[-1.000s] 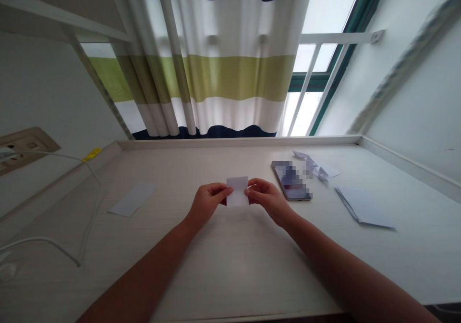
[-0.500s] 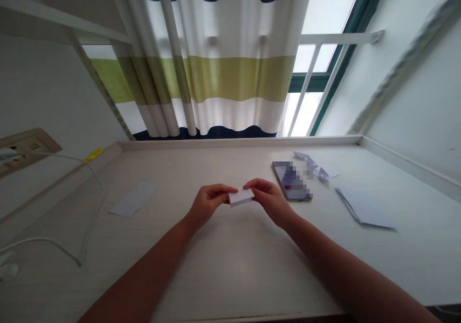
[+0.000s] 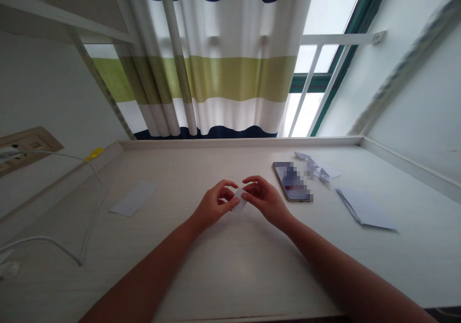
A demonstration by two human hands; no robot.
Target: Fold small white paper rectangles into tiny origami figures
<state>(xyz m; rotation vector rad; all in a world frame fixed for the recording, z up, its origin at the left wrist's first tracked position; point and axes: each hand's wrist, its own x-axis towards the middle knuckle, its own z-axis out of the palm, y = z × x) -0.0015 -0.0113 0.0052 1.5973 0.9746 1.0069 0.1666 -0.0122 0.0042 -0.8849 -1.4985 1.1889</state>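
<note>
A small folded piece of white paper [image 3: 239, 201] stands tilted between my hands, mostly hidden by my fingers. My left hand [image 3: 215, 204] pinches its left side, and my right hand [image 3: 264, 198] holds its upper right edge with the fingertips. Both hands are raised a little above the pale wood-grain table [image 3: 230, 275], near its middle. Closest to my right hand lies a smartphone [image 3: 292, 182] with a pixelated screen.
Beyond the phone lie folded paper pieces [image 3: 320, 168] and a folded white sheet [image 3: 364, 209]. A white paper strip [image 3: 134, 198] lies left. A white cable [image 3: 43, 238] runs along the left side from a wall socket [image 3: 30, 145]. A striped curtain [image 3: 230, 78] hangs behind the table.
The paper has gone from a wide rectangle to a small tilted folded piece. My fingers now cover more of it, and my hands have moved closer together.
</note>
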